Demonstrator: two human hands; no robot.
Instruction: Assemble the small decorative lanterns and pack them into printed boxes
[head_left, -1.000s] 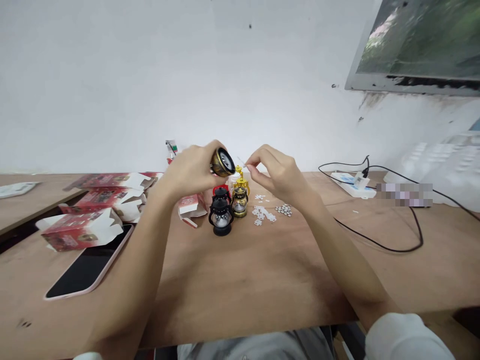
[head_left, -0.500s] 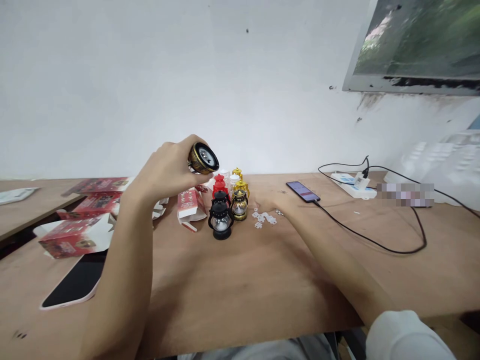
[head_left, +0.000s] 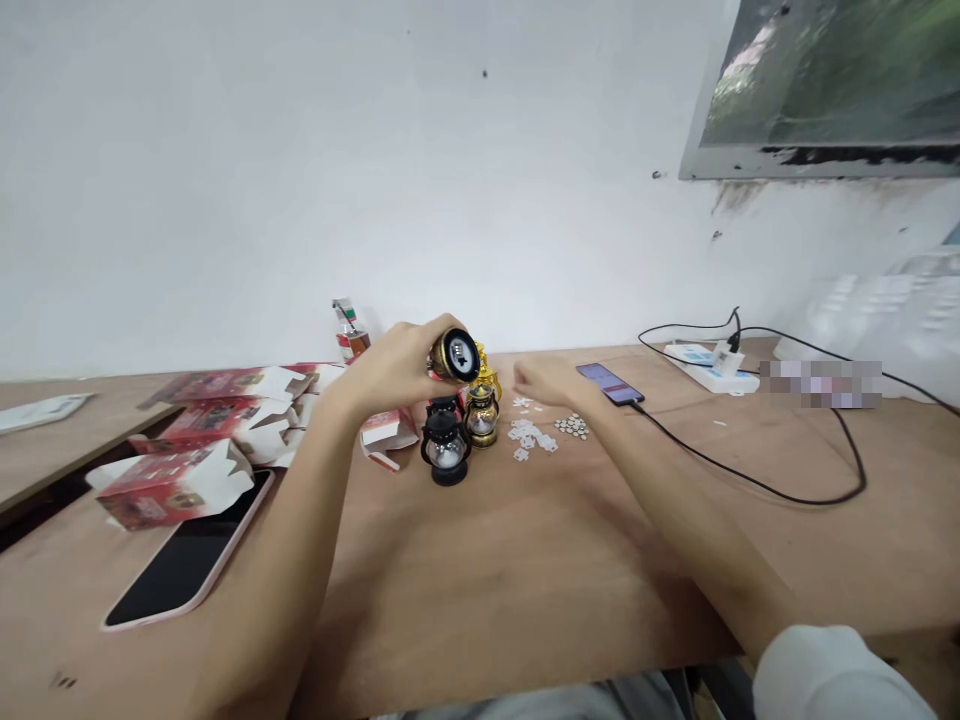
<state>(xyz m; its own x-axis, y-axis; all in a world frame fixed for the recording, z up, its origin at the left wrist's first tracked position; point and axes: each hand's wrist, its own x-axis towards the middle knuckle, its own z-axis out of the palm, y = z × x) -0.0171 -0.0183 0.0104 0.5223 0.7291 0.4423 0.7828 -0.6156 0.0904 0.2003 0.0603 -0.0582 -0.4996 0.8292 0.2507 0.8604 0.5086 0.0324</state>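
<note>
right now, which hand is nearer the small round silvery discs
Right. The right hand is just behind the discs; the left hand is farther off, to their left, holding a black-and-gold lantern.

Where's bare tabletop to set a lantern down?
Best: between left forearm and right forearm, nearside of the front black lantern and white tabs. Also right of the right forearm, nearside of the black cable. Crowded: left, red boxes and pink-edged phone; back centre, lanterns, tabs, small discs.
</note>
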